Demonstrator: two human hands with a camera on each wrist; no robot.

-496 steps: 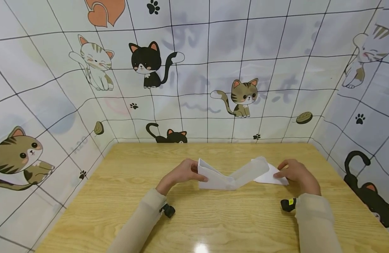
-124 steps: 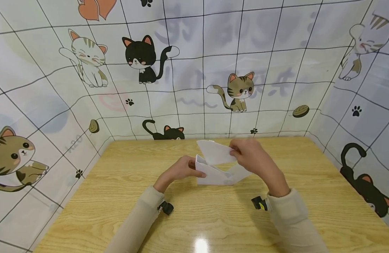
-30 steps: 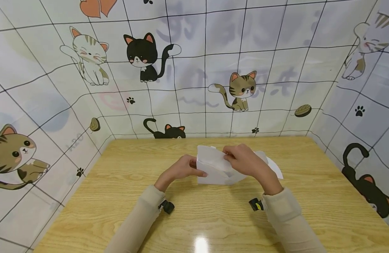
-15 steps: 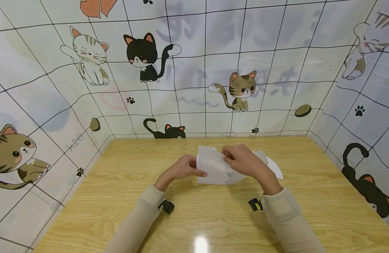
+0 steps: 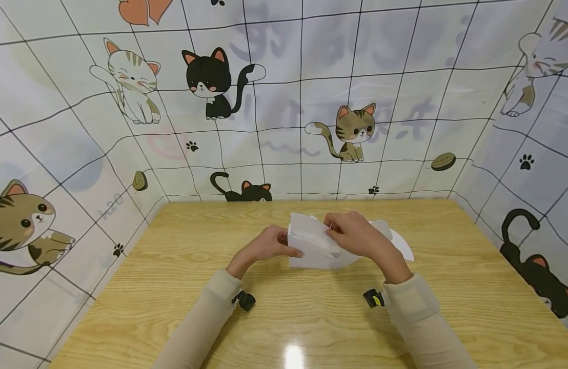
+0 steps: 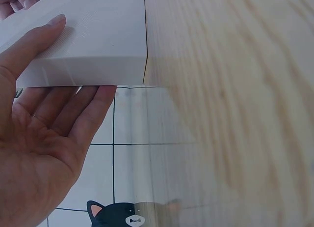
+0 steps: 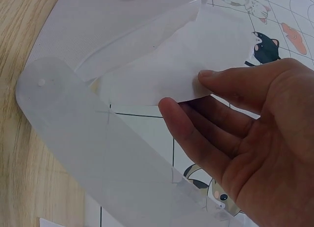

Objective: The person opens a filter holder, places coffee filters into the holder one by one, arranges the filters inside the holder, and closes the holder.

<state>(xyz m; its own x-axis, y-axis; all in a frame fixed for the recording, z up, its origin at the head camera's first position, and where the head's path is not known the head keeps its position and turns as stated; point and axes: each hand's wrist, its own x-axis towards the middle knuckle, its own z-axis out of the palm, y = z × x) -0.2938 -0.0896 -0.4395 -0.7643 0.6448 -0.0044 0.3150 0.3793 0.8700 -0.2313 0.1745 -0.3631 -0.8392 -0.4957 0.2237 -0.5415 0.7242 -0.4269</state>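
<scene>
A white wedge-shaped plastic case [image 5: 311,259] stands on the table with its top open. My left hand [image 5: 265,243] grips its left end; in the left wrist view the thumb lies on one face of the case [image 6: 105,35] and the fingers are on the other side. My right hand [image 5: 355,233] pinches the edge of a white fan-shaped paper [image 7: 152,77] between thumb and fingers. The paper's lower part sits inside the case, and its upper part sticks out above the rim. A frosted translucent lid [image 7: 98,133] is swung out from the case's right end.
Another white fan-shaped paper [image 5: 401,246] lies on the wooden table [image 5: 311,312] behind and right of the lid. A cat-printed sheet [image 5: 284,102] encloses the table's back and sides. Each wrist carries a small black camera [image 5: 244,300].
The right hand took a paper from the table at right, brought it over the case and lowered it in. Over the last second it has barely moved; the left hand stays on the case.
</scene>
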